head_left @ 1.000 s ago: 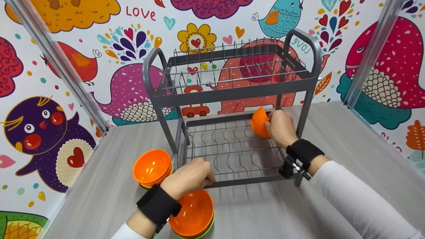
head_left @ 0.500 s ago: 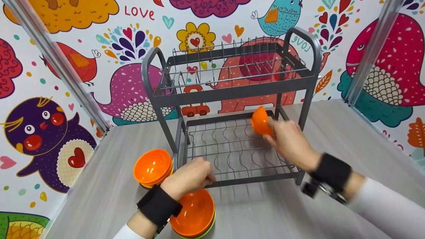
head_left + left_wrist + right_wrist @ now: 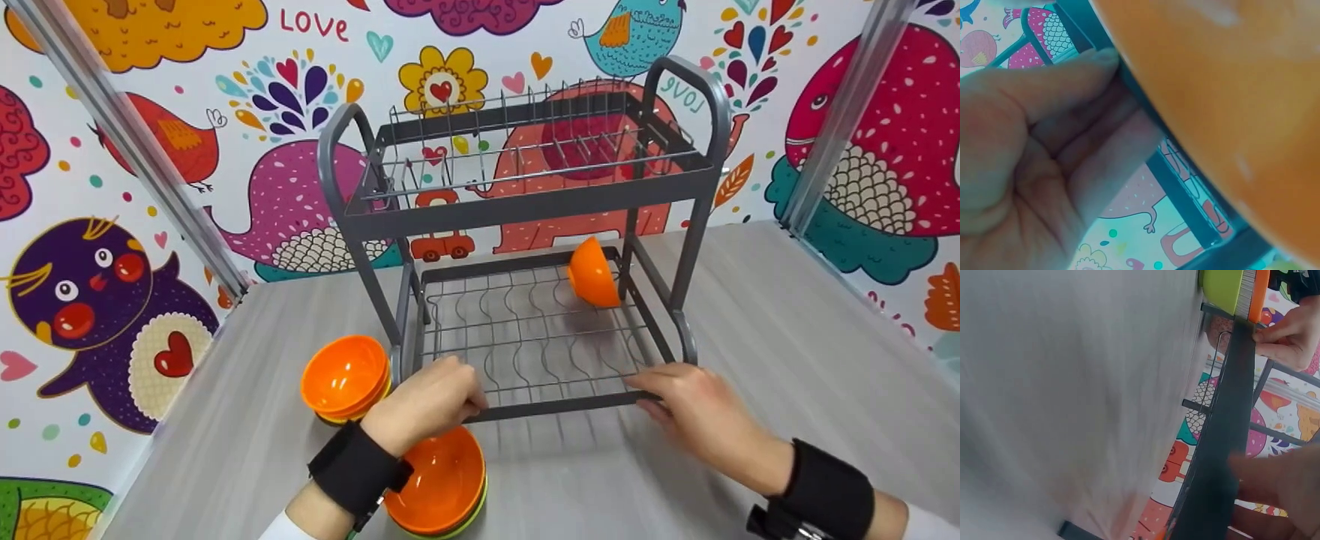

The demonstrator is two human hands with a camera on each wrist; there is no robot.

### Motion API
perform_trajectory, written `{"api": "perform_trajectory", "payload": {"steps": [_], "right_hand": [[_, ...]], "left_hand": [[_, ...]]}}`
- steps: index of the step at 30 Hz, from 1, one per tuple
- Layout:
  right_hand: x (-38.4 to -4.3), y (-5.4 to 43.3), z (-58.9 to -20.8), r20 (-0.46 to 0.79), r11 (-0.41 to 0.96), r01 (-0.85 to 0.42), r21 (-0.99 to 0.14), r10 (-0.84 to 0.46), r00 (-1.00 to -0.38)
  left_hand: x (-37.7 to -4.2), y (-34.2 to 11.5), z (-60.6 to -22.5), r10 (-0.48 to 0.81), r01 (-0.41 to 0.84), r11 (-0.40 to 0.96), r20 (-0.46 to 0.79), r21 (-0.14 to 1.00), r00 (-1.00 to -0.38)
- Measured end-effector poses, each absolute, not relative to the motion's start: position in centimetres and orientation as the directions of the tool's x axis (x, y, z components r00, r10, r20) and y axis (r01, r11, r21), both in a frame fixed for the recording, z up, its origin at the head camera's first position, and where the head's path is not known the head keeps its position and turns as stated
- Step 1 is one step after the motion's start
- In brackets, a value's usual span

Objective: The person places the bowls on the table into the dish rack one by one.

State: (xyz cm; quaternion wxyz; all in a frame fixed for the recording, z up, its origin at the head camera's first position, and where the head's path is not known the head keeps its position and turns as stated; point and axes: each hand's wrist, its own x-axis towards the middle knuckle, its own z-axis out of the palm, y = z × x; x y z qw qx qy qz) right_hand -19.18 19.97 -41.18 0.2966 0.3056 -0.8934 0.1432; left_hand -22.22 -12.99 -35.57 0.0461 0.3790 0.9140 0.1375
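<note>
A grey two-tier dish rack (image 3: 525, 206) stands on the table. My left hand (image 3: 427, 397) grips the front rim of its lower tier near the left corner; in the left wrist view the thumb and curled fingers (image 3: 1112, 146) meet that rim. My right hand (image 3: 697, 405) is at the same rim near the right corner, fingers above and thumb lower; the right wrist view shows its blurred thumb across the rim (image 3: 1221, 439). One orange bowl (image 3: 592, 274) stands on its side at the lower tier's back right, touched by neither hand.
A stack of small bowls with an orange one (image 3: 345, 375) on top stands left of the rack. In front, partly under my left forearm, is a stack of larger bowls, orange (image 3: 442, 480) uppermost and green below. Patterned walls (image 3: 172, 45) enclose the table.
My right hand has let go of the orange bowl and come forward and down to the front rim. The bowl stays tilted in the rack. My left hand has kept its place.
</note>
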Motion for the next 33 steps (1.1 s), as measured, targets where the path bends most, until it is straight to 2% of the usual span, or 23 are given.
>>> {"api": "perform_trajectory", "payload": {"steps": [4, 9, 17, 19, 27, 33], "right_hand": [[-19.2, 20.4, -41.5, 0.647, 0.746, -0.662, -0.063, -0.475, -0.596], [-19.4, 20.7, -41.5, 0.624, 0.746, -0.664, -0.043, -0.499, -0.601], [-19.8, 21.0, -41.3, 0.619, 0.723, -0.69, -0.033, -0.527, -0.582], [-19.9, 21.0, -41.3, 0.619, 0.718, -0.695, -0.032, -0.532, -0.578], [-19.7, 21.0, -41.2, 0.61, 0.725, -0.687, -0.057, -0.519, -0.599], [-19.6, 21.1, -41.2, 0.606, 0.716, -0.696, -0.058, -0.529, -0.594]], "left_hand": [[-21.7, -13.1, -35.6, 0.696, 0.676, 0.691, 0.013, 0.256, -0.717], [-19.9, -13.5, -35.1, 0.668, 0.653, 0.733, -0.018, 0.191, -0.744], [-15.7, -16.1, -33.9, 0.683, 0.718, 0.674, 0.222, 0.174, -0.696], [-14.8, -16.6, -34.0, 0.686, 0.725, 0.663, 0.235, 0.188, -0.688], [-12.8, -16.8, -36.2, 0.681, 0.652, 0.679, 0.043, 0.337, -0.731], [-12.7, -16.3, -37.8, 0.663, 0.597, 0.738, -0.173, 0.315, -0.729]]}}
